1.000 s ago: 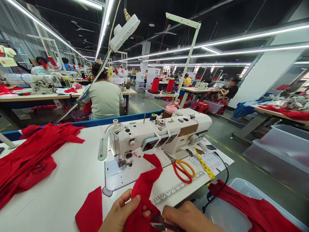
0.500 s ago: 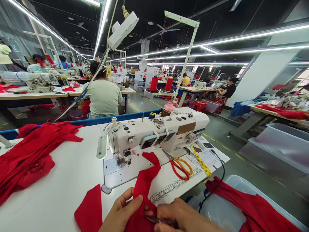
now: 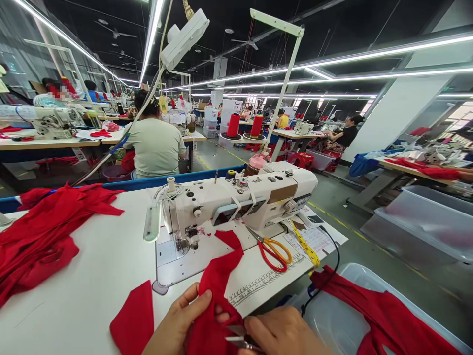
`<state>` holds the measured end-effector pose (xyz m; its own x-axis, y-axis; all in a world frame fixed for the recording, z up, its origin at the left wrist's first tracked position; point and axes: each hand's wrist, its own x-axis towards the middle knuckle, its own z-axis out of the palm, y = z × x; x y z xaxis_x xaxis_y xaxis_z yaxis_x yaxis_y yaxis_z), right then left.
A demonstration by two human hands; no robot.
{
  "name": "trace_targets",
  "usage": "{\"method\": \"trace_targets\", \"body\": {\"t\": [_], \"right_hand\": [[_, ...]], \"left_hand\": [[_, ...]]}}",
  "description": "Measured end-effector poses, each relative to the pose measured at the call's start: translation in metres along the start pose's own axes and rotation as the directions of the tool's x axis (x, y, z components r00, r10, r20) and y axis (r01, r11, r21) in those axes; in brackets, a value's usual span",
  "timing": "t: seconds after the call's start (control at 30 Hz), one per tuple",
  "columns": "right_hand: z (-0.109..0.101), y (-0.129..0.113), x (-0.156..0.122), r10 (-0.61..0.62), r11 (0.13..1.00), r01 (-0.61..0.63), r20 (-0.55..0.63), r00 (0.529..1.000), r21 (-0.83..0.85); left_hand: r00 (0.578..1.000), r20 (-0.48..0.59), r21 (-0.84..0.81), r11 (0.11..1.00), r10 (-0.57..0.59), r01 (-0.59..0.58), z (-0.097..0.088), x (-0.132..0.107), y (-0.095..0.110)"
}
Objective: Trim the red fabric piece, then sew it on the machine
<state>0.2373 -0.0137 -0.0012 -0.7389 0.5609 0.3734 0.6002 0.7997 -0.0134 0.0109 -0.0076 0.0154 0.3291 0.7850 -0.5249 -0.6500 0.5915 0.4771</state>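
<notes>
My left hand [image 3: 185, 315] pinches a long strip of red fabric [image 3: 218, 276] at the table's front edge, thumb on top and fingertips showing beyond it. My right hand [image 3: 284, 328] is closed around small thread snips [image 3: 238, 340], whose two blades stand apart over the lower part of the fabric. The snips' handle is hidden in my fist. The strip's far end reaches up to the bed of the white sewing machine [image 3: 236, 202]. A separate red fabric piece [image 3: 133, 318] lies flat left of my left hand.
Scissors [image 3: 273, 254] with red and orange handles and a yellow tape measure [image 3: 305, 244] lie right of the machine. A red fabric heap [image 3: 48, 236] covers the table's left. A clear plastic bin [image 3: 332, 305] with red cloth stands at right. Co-workers sit farther off.
The snips' blades now show apart, where before they looked closer together and mostly hidden. My right hand has shifted slightly right. The whole view has moved a little.
</notes>
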Motion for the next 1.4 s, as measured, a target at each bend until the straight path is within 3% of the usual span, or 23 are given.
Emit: {"method": "trace_targets", "body": {"t": [0.23,0.3,0.37,0.43,0.53,0.6,0.7,0.93,1.27,1.4], "right_hand": [[0.007,-0.002,0.005,-0.041,0.999,0.039,-0.063,0.997,-0.035],[0.001,-0.001,0.004,-0.012,0.999,0.013,-0.024,1.000,0.048],[-0.012,0.000,0.006,0.087,0.977,-0.100,0.079,0.993,0.189],[-0.029,0.001,0.012,0.199,0.906,-0.278,0.258,0.945,0.318],[-0.050,0.001,0.025,0.246,0.751,-0.503,0.528,0.813,0.426],[-0.055,0.001,0.031,0.228,0.679,-0.580,0.622,0.749,0.450],[-0.052,0.001,0.035,0.220,0.638,-0.626,0.673,0.706,0.449],[-0.050,0.000,0.036,0.215,0.614,-0.625,0.659,0.721,0.483],[-0.044,0.005,0.028,0.249,0.642,-0.641,0.677,0.693,0.420],[-0.042,0.004,0.030,0.236,0.662,-0.611,0.653,0.719,0.434]], "left_hand": [[1.000,0.024,-0.014,1.000,-0.003,0.004,-0.006,0.006,-0.008],[1.000,0.007,-0.010,1.000,0.008,-0.008,-0.008,0.007,-0.009],[1.000,-0.019,0.010,1.000,0.022,-0.022,-0.009,0.007,-0.009],[0.998,-0.049,0.028,0.999,0.030,-0.028,-0.008,0.007,-0.008],[0.993,-0.121,0.048,0.999,0.019,-0.013,-0.005,0.005,-0.008],[0.993,-0.112,0.070,0.997,0.028,-0.020,-0.002,0.003,-0.008],[0.998,-0.047,0.100,0.994,0.043,-0.038,0.002,0.002,-0.009],[0.998,-0.025,0.117,0.992,0.058,-0.055,-0.002,0.008,-0.011],[0.999,-0.029,0.058,0.998,0.026,-0.025,-0.011,0.011,-0.014],[1.000,-0.010,0.117,0.993,0.020,-0.019,-0.009,0.012,-0.013]]}}
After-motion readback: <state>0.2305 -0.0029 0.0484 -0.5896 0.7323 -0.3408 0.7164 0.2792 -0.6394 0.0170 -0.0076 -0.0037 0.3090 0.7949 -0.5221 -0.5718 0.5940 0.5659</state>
